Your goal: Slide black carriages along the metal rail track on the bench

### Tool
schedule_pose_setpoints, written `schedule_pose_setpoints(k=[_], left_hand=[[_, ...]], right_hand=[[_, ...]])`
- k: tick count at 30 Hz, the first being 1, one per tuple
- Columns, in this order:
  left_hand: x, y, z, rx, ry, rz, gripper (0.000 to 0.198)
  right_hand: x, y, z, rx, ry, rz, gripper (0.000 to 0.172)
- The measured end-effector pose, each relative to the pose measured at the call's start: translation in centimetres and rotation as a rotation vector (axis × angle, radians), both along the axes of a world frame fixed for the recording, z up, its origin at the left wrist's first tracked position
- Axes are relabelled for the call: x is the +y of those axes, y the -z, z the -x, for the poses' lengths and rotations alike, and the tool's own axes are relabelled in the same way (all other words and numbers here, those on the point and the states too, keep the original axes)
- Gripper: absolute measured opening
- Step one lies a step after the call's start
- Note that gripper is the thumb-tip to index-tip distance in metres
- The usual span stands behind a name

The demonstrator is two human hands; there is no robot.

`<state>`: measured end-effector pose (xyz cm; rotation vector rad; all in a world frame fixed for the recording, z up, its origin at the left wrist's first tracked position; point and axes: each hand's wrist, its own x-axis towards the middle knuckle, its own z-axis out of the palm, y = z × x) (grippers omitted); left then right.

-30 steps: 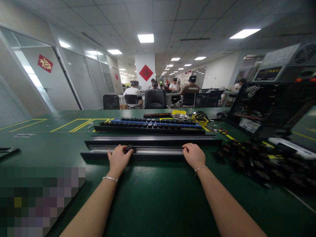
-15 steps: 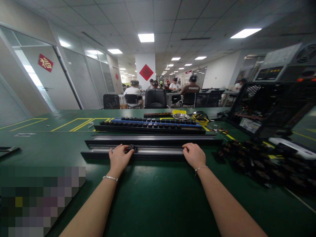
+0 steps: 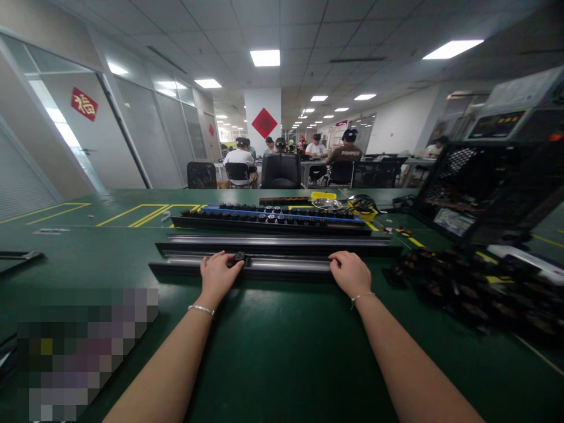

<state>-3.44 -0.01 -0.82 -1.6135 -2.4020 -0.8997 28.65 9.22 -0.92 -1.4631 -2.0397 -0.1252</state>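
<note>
A long black rail (image 3: 286, 266) with a shiny metal channel lies crosswise in front of me on the green table. My left hand (image 3: 219, 271) bends over its left part, thumb and fingers closed on a small round black part (image 3: 239, 257) sitting in the channel. Toward the other end, my right hand (image 3: 352, 273) grips the rail with curled fingers; its fingertips are partly hidden. Just behind lies a second, similar rail (image 3: 282, 241). Farther back, a rail with a blue strip (image 3: 308, 217) carries rows of small black parts.
A pile of black parts (image 3: 476, 294) spreads to my right, near an open black computer case (image 3: 458, 194). Behind the rails are a metal dish (image 3: 326, 204) and a yellow tray (image 3: 324, 195). A blurred-out object (image 3: 88, 358) occupies the near left. People sit at desks beyond.
The camera view has shifted slightly, so the scene sits a little higher and farther right. Both hands keep their places on the rail, the left one still at the small black part.
</note>
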Motion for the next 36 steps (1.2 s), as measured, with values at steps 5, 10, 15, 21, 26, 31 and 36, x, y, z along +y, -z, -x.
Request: schedule_pose_setpoints(k=[5, 10, 15, 21, 26, 31, 36], left_hand=[[0.06, 0.13, 0.00, -0.004, 0.019, 0.000, 0.029], [0.03, 0.09, -0.08, 0.031, 0.051, 0.022, 0.031], [0.04, 0.15, 0.01, 0.049, 0.068, 0.025, 0.030], [0.03, 0.13, -0.22, 0.054, 0.085, 0.031, 0.028], [0.09, 0.07, -0.41, 0.066, 0.099, 0.040, 0.029], [0.12, 0.08, -0.43, 0.074, 0.103, 0.040, 0.029], [0.13, 0.09, -0.56, 0.065, 0.126, 0.038, 0.029]], right_hand=[[0.11, 0.16, -0.04, 0.016, 0.004, -0.007, 0.025], [0.18, 0.28, -0.02, 0.016, 0.007, -0.011, 0.025], [0.07, 0.16, 0.02, 0.017, 0.009, -0.007, 0.025], [-0.01, 0.06, -0.01, 0.015, 0.003, 0.006, 0.026], [-0.05, -0.03, -0.02, 0.015, 0.000, 0.011, 0.026], [-0.03, -0.07, 0.02, 0.001, 0.015, 0.027, 0.027], [0.08, 0.05, -0.02, -0.003, 0.012, 0.015, 0.026]])
